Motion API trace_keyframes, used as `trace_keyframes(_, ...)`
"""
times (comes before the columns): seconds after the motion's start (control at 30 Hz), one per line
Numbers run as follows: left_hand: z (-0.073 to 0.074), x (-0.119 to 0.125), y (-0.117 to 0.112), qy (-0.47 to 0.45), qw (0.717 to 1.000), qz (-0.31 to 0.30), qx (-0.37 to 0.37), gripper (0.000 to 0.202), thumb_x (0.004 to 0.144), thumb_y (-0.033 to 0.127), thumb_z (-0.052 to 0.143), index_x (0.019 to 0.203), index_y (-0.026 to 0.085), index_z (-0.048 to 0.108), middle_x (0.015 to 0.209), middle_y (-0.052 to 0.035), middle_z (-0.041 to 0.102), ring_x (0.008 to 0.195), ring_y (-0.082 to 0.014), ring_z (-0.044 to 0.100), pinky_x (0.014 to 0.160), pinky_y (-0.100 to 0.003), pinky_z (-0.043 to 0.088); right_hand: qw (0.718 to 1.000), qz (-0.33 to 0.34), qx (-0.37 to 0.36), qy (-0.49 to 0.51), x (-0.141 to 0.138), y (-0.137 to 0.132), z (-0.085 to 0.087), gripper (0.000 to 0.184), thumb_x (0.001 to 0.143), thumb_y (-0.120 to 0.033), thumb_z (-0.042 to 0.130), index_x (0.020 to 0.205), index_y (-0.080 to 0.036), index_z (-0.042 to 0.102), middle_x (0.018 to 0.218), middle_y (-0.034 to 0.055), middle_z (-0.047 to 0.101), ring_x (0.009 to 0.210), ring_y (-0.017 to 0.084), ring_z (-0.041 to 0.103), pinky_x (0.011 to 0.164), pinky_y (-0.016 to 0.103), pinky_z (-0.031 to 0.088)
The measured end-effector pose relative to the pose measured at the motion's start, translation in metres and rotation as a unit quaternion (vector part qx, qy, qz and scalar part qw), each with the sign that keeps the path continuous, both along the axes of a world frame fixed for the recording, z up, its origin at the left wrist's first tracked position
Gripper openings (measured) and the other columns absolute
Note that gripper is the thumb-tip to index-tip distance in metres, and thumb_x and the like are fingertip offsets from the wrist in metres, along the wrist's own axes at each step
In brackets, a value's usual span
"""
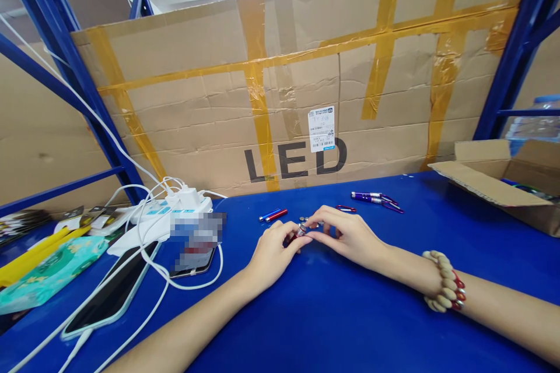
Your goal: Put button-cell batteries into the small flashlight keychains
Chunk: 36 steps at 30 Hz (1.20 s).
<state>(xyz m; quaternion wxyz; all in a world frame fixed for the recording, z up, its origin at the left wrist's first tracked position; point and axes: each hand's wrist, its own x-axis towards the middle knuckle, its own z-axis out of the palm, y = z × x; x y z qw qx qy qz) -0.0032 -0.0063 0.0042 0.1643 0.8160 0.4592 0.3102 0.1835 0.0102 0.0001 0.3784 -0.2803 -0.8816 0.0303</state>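
Note:
My left hand (273, 253) and my right hand (345, 236) meet over the blue table (350, 315), fingers pinched on a small red pen-like light (300, 232) held between them. Small round button cells (303, 220) lie just behind the fingers. A blue and a red small light (273, 215) lie side by side further back. Purple lights with carabiner clips (376, 199) rest behind my right hand. A red clip (345, 208) lies near them. A beaded bracelet (446, 288) sits on my right wrist.
A power strip with chargers and white cables (175, 210) sits left, with two phones (109, 297) beside it and a teal tissue pack (48, 274). An open cardboard box (503, 180) stands at right. A taped cardboard sheet marked LED (297, 99) forms the back wall, between blue rack posts.

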Motion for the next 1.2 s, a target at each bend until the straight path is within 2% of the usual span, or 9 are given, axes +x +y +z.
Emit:
trace_keyframes(0.2, -0.0022, -0.0010, 0.0035, -0.046, 0.997, 0.056, -0.022, 0.022, 0.083, 0.038, 0.047, 0.072, 0.020, 0.053, 0.064, 0.0023, 0.061, 0.065, -0.0148, 0.056, 0.060, -0.024, 0.038, 0.996, -0.093, -0.001, 0.009, 0.0030, 0.0052, -0.0017, 0.015, 0.084, -0.019, 0.048, 0.085, -0.023, 0.063, 0.089, 0.0000, 0.063, 0.065, 0.008, 0.057, 0.052, 0.017, 0.041)
trace_keyframes(0.4, -0.0020, -0.0008, 0.0022, -0.056, 0.997, 0.046, -0.022, 0.015, 0.085, 0.033, 0.044, 0.078, 0.020, 0.049, 0.067, 0.0038, 0.060, 0.066, -0.0133, 0.056, 0.062, -0.023, 0.038, 0.985, -0.164, -0.041, -0.030, 0.0027, 0.0051, -0.0007, 0.016, 0.080, -0.019, 0.050, 0.084, -0.025, 0.065, 0.091, -0.0019, 0.063, 0.058, 0.007, 0.057, 0.047, 0.019, 0.036)
trace_keyframes(0.63, -0.0031, -0.0007, 0.0031, -0.030, 0.998, 0.050, 0.016, 0.018, 0.085, 0.034, 0.044, 0.077, 0.020, 0.052, 0.078, 0.0002, 0.059, 0.076, -0.0154, 0.054, 0.064, -0.025, 0.039, 0.978, -0.170, -0.074, -0.096, 0.0034, 0.0044, -0.0009, 0.023, 0.081, -0.020, 0.047, 0.093, -0.027, 0.066, 0.097, -0.0009, 0.062, 0.063, 0.010, 0.059, 0.049, 0.020, 0.039)
trace_keyframes(0.83, -0.0038, -0.0004, 0.0027, -0.025, 0.999, 0.043, 0.022, 0.020, 0.086, 0.033, 0.042, 0.081, 0.019, 0.055, 0.080, -0.0008, 0.058, 0.079, -0.0164, 0.054, 0.066, -0.025, 0.039, 0.975, -0.163, -0.081, -0.127, 0.0032, 0.0053, -0.0031, 0.028, 0.084, -0.022, 0.042, 0.104, -0.027, 0.062, 0.098, 0.0019, 0.060, 0.081, 0.016, 0.060, 0.061, 0.023, 0.044)
trace_keyframes(1.03, -0.0024, 0.0002, 0.0009, -0.023, 0.999, 0.044, 0.020, 0.022, 0.087, 0.032, 0.040, 0.079, 0.019, 0.054, 0.077, -0.0008, 0.057, 0.074, -0.0157, 0.052, 0.064, -0.025, 0.038, 0.975, -0.165, -0.098, -0.113, 0.0023, 0.0040, -0.0001, 0.020, 0.082, -0.023, 0.046, 0.091, -0.025, 0.064, 0.093, 0.0001, 0.059, 0.065, 0.011, 0.058, 0.052, 0.021, 0.041)
trace_keyframes(1.2, -0.0021, 0.0008, 0.0014, -0.025, 0.999, 0.041, 0.024, 0.023, 0.087, 0.033, 0.040, 0.078, 0.018, 0.055, 0.075, -0.0007, 0.057, 0.072, -0.0151, 0.052, 0.063, -0.025, 0.038, 0.977, -0.157, -0.097, -0.107, 0.0026, 0.0033, 0.0000, 0.022, 0.084, -0.029, 0.046, 0.095, -0.025, 0.064, 0.093, 0.0008, 0.060, 0.066, 0.012, 0.058, 0.054, 0.022, 0.042)
